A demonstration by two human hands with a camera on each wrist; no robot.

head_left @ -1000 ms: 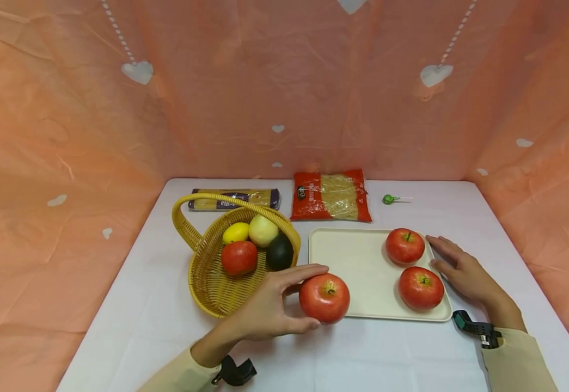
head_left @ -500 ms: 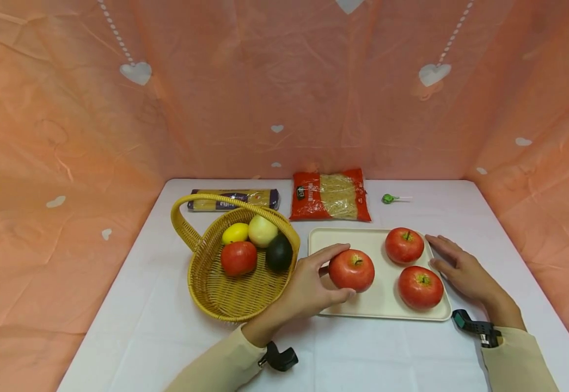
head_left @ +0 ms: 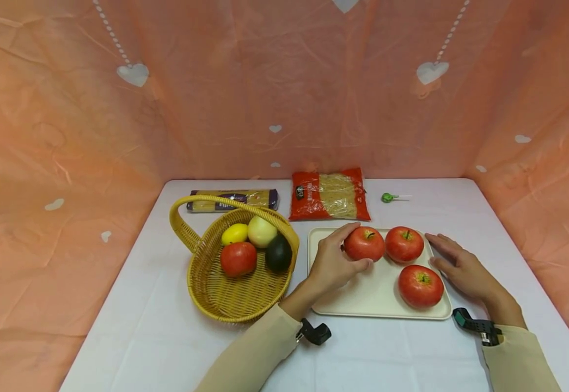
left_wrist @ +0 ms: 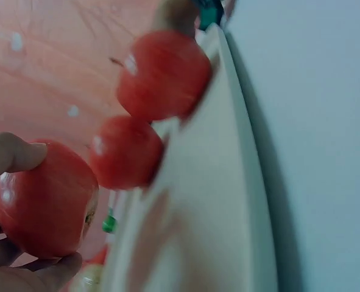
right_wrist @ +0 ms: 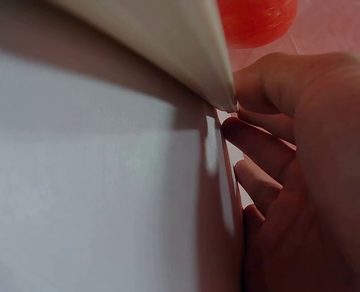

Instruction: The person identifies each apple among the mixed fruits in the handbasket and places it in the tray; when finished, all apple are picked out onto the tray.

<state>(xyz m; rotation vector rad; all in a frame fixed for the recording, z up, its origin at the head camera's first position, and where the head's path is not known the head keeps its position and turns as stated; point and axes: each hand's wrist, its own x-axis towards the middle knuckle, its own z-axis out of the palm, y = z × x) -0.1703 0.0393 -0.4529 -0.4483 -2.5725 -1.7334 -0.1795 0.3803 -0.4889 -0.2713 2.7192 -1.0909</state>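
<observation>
My left hand grips a red apple between thumb and fingers, over the back middle of a cream tray. In the left wrist view the held apple appears raised off the tray. Two more red apples, one at the back and one nearer the front, sit on the tray's right side. My right hand rests at the tray's right edge. Its thumb touches the rim in the right wrist view, with the other fingers loosely bent below.
Left of the tray stands a yellow wicker basket with a tall handle, holding a lemon, a pale round fruit, a red fruit and a dark avocado. Behind lie two pasta packs and a green lollipop.
My left hand has carried the apple from in front of the tray, near the basket, rightward and back to beside the rear apple. The right hand has stayed at the tray's edge.
</observation>
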